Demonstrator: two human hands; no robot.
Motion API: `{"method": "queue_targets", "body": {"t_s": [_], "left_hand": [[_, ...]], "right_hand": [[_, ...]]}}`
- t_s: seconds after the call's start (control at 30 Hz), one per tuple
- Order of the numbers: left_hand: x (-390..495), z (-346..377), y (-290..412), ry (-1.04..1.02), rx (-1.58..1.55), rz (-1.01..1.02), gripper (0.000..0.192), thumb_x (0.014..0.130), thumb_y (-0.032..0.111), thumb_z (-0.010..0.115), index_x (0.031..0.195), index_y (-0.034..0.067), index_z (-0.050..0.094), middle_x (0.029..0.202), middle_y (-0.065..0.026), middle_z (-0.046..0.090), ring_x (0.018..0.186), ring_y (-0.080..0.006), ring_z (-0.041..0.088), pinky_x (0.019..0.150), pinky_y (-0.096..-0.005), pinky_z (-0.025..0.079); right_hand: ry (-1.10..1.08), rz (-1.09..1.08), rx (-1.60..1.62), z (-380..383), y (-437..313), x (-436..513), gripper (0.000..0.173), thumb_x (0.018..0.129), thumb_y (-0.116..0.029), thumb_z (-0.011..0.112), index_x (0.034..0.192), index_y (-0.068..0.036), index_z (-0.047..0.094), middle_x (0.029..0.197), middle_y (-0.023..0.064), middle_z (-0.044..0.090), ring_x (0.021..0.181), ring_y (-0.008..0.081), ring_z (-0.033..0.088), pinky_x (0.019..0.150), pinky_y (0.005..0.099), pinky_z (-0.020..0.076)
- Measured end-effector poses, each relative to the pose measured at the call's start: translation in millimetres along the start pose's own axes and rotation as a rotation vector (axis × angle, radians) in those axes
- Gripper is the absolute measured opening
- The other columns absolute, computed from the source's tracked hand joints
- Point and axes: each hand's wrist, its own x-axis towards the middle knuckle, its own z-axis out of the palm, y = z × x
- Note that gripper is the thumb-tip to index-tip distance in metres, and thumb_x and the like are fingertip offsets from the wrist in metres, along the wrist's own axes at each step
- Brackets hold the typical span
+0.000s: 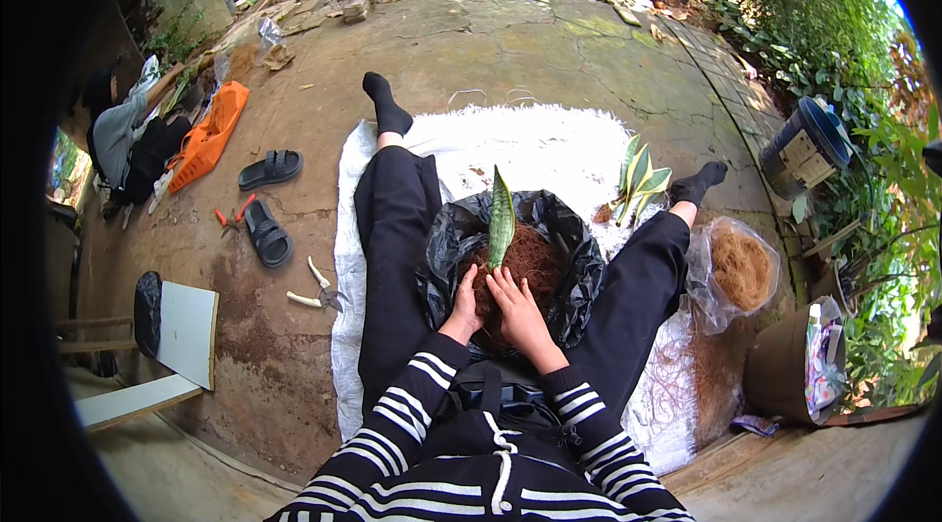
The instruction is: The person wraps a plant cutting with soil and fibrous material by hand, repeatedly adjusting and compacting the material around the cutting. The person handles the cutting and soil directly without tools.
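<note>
Between my legs stands a black plastic bag [569,229] with its mouth spread wide, holding brown fibrous growing medium [536,257]. An upright snake plant leaf [502,219] rises from the medium. My left hand [465,307] rests at the left of the leaf's base, fingers pointing up. My right hand [519,310] lies palm down on the medium, its fingertips at the foot of the leaf. Neither hand is seen gripping anything. Part of the medium is hidden beneath both hands.
Several cut snake plant leaves [639,176] lie on the white woven sheet [449,136]. To the right sits a clear bag of coconut fibre [742,264]. Pruning shears [318,290], black sandals [271,235], red-handled pliers [237,211] and an orange bag [211,136] lie left. A bucket [804,147] stands right.
</note>
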Motion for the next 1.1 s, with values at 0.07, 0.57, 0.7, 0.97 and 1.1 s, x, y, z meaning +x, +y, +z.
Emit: {"method": "queue_targets", "body": {"t_s": [0.07, 0.57, 0.7, 0.97, 1.1], "left_hand": [[5, -4, -1, -0.028, 0.009, -0.021, 0.042, 0.096, 0.043, 0.049, 0.114, 0.007, 0.063, 0.111, -0.0090, 0.066, 0.103, -0.0242, 0.063, 0.093, -0.0385, 0.049], [3, 2, -2, -0.126, 0.051, 0.101, 0.041, 0.097, 0.042, 0.050, 0.123, 0.011, 0.058, 0.113, -0.0087, 0.063, 0.104, -0.0230, 0.060, 0.091, -0.0383, 0.048], [4, 2, -4, -0.009, 0.182, 0.157, 0.041, 0.096, 0.043, 0.053, 0.124, 0.014, 0.058, 0.110, -0.0051, 0.063, 0.101, -0.0188, 0.060, 0.087, -0.0358, 0.049], [-1, 9, -4, -0.016, 0.197, 0.091, 0.037, 0.097, 0.042, 0.052, 0.119, 0.013, 0.061, 0.109, -0.0043, 0.066, 0.099, -0.0195, 0.063, 0.086, -0.0350, 0.050], [0, 9, -5, 0.000, 0.183, 0.101, 0.039, 0.096, 0.044, 0.053, 0.114, 0.011, 0.062, 0.106, -0.0073, 0.066, 0.098, -0.0210, 0.063, 0.088, -0.0358, 0.050]], "right_hand": [[-0.038, -0.004, -0.044, 3, 1, -2, 0.071, 0.078, 0.002, 0.047, 0.147, -0.006, 0.032, 0.153, 0.0134, 0.030, 0.143, 0.0292, 0.026, 0.115, 0.0488, 0.0203], [-0.016, -0.033, -0.211, -6, -13, -1, 0.068, 0.081, -0.007, 0.050, 0.147, -0.014, 0.035, 0.155, 0.0052, 0.029, 0.144, 0.0257, 0.025, 0.116, 0.0523, 0.0152], [0.006, 0.003, -0.140, -7, -13, 2, 0.068, 0.077, -0.002, 0.052, 0.143, -0.013, 0.040, 0.152, 0.0056, 0.033, 0.143, 0.0262, 0.027, 0.115, 0.0536, 0.0161], [0.145, 0.079, -0.076, -8, -11, 7, 0.072, 0.070, 0.007, 0.050, 0.140, -0.009, 0.044, 0.149, 0.0146, 0.037, 0.142, 0.0304, 0.027, 0.115, 0.0518, 0.0181], [0.123, 0.095, 0.127, -2, -6, 8, 0.069, 0.073, 0.006, 0.047, 0.141, -0.006, 0.042, 0.150, 0.0169, 0.034, 0.142, 0.0329, 0.026, 0.115, 0.0490, 0.0195]]}}
